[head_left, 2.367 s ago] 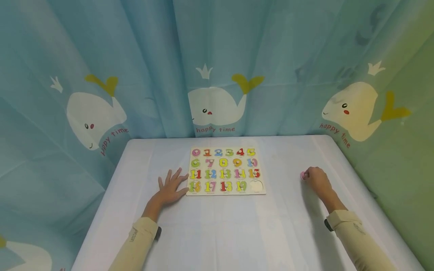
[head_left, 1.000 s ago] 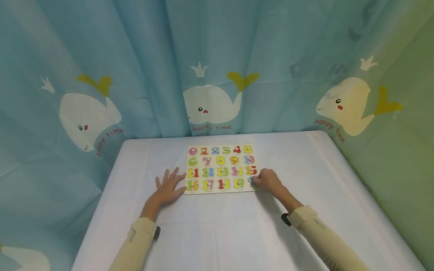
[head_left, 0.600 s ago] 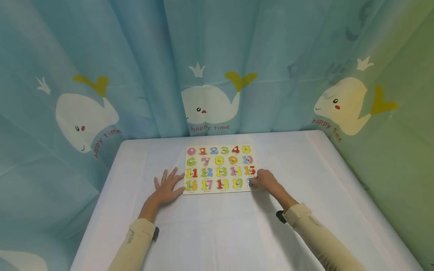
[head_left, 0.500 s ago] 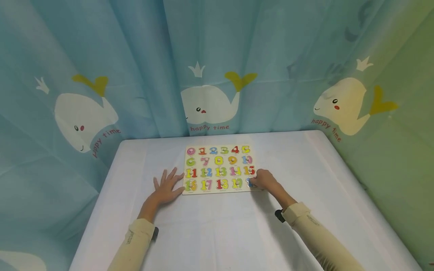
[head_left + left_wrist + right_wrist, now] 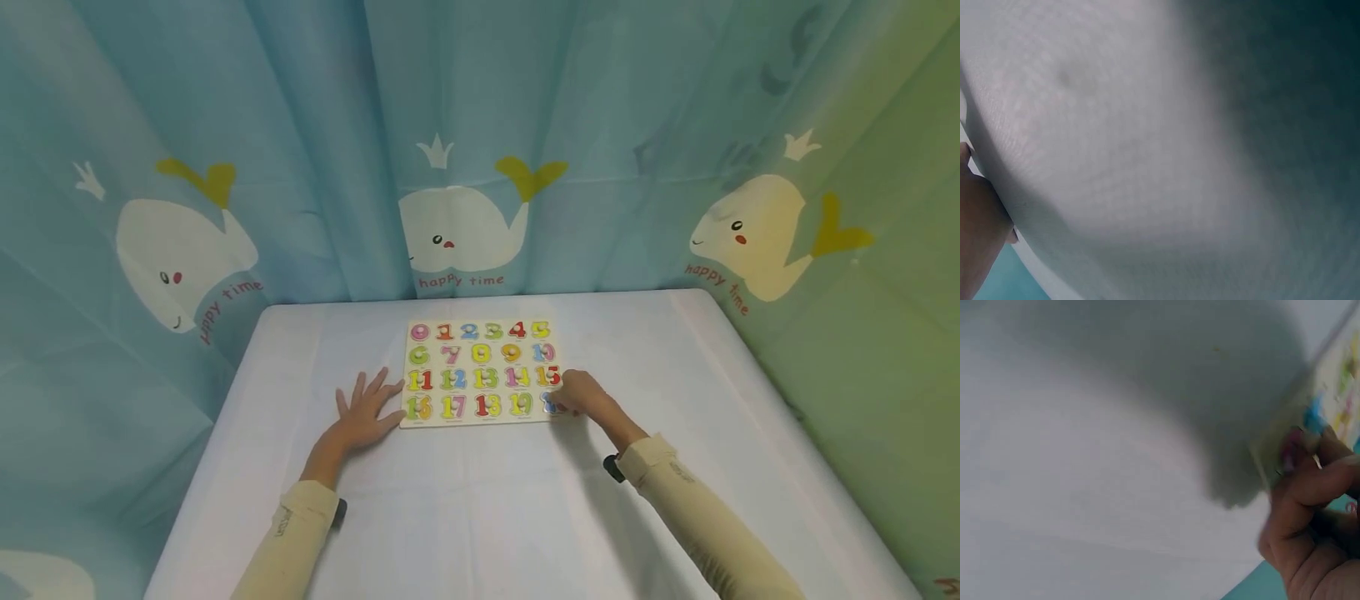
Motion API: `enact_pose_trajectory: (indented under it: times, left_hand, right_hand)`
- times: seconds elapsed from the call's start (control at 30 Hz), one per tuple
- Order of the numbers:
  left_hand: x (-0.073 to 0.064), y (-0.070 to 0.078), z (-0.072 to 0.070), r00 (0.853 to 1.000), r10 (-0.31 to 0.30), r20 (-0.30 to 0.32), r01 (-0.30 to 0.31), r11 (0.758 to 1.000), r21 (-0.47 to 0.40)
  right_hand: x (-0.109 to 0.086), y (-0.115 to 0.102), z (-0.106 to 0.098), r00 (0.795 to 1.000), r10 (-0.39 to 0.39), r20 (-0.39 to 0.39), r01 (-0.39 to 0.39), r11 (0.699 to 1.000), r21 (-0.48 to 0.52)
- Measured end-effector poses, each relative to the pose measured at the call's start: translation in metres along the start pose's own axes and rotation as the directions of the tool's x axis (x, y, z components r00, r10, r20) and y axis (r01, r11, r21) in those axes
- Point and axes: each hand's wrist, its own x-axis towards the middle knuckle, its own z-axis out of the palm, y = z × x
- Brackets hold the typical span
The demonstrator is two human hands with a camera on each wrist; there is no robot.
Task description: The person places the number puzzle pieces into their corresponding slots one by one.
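Note:
A wooden number puzzle board (image 5: 465, 422) lies on the table, its rows filled with colourful knobbed numbers from 0 upward. My left hand (image 5: 363, 417) rests with spread fingers on the cloth, thumb and fingertip touching the board's left edge. At the lower right corner, my right hand (image 5: 588, 395) has curled fingers on a blue-and-pink number puzzle piece (image 5: 549, 402), seemingly the 20. The right wrist view shows thumb and finger pinching that piece (image 5: 1314, 417) over the board; its knob is covered. Whether it lies flush, I cannot tell. The left wrist view catches only part of the left hand (image 5: 982, 212).
A white cloth (image 5: 480, 517) covers the table. Blue-green curtains (image 5: 322, 208) printed with whales hang behind and at both sides. Both forearms come in from the front edge, in beige sleeves with dark wrist devices.
The right hand carried the piece from the table's right side to the board's lower right slot, then stayed there with small finger shifts. The left hand has kept its place at the board.

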Motion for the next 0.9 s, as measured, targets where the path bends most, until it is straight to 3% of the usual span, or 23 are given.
enact_pose_trajectory:
  times: [0.1, 0.2, 0.3, 0.4, 0.57, 0.73, 0.83, 0.9]
  left_hand:
    - [0.002, 0.001, 0.004, 1.000, 0.012, 0.017, -0.012, 1.000, -0.001]
    - [0.003, 0.002, 0.006, 1.000, 0.018, 0.023, -0.018, 1.000, -0.001]
    - [0.002, 0.000, 0.003, 1.000, 0.012, -0.002, -0.012, 1.000, 0.014]
    - [0.000, -0.002, -0.001, 1.000, 0.006, -0.014, -0.005, 1.000, 0.027]
    - [-0.001, -0.004, -0.003, 1.000, -0.008, -0.002, 0.008, 1.000, 0.016]
    - [-0.003, -0.006, 0.002, 1.000, -0.009, 0.006, 0.009, 1.000, 0.010]
    - [-0.005, -0.005, 0.004, 1.000, -0.006, 0.020, 0.006, 1.000, 0.007]
    - [-0.006, -0.003, 0.004, 1.000, 0.002, 0.020, -0.002, 1.000, 0.008]
  right_hand:
    - [-0.009, 0.012, 0.007, 0.983, -0.142, -0.118, 0.142, 0.990, -0.008]
    - [-0.017, 0.026, 0.013, 0.933, -0.291, -0.214, 0.291, 0.956, -0.033]
    - [-0.018, 0.033, 0.017, 0.880, -0.403, -0.251, 0.400, 0.914, -0.065]
    - [-0.015, 0.032, 0.017, 0.848, -0.472, -0.243, 0.459, 0.882, -0.112]
    - [-0.012, 0.025, 0.012, 0.857, -0.476, -0.200, 0.451, 0.879, -0.156]
    - [-0.012, 0.027, 0.015, 0.874, -0.449, -0.186, 0.433, 0.893, -0.121]
    - [-0.015, 0.035, 0.019, 0.862, -0.452, -0.232, 0.442, 0.892, -0.096]
    - [-0.017, 0.042, 0.018, 0.839, -0.446, -0.312, 0.437, 0.894, -0.105]
